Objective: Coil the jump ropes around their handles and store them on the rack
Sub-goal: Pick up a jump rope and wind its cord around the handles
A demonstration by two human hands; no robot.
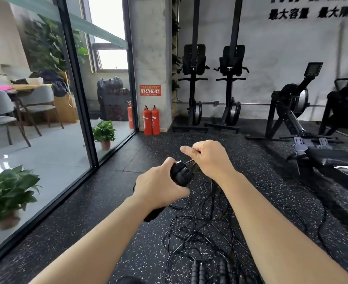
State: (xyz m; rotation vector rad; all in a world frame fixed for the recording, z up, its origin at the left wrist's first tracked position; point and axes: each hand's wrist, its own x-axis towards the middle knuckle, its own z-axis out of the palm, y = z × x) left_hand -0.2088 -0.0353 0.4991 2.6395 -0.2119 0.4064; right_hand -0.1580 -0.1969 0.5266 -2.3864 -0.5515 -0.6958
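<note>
Jump rope handles [181,174] gripped in my left hand [158,186]; right hand [209,157] pinches cord [189,161]. Coiling barely begun; more ropes [197,238] tangled lower centre.

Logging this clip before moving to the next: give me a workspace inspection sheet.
Surface: black speckled rubber floor.
Job's things: jump rope handles gripped together; spare handles on floor.
Clutter: tangled rope loose on floor.
Grippers: left hand grips the handles; right hand pinches the cord.
Cables: nothing seen besides rope.
Surroundings: rowing machines, fire extinguishers, potted plant; no rack visible.
</note>
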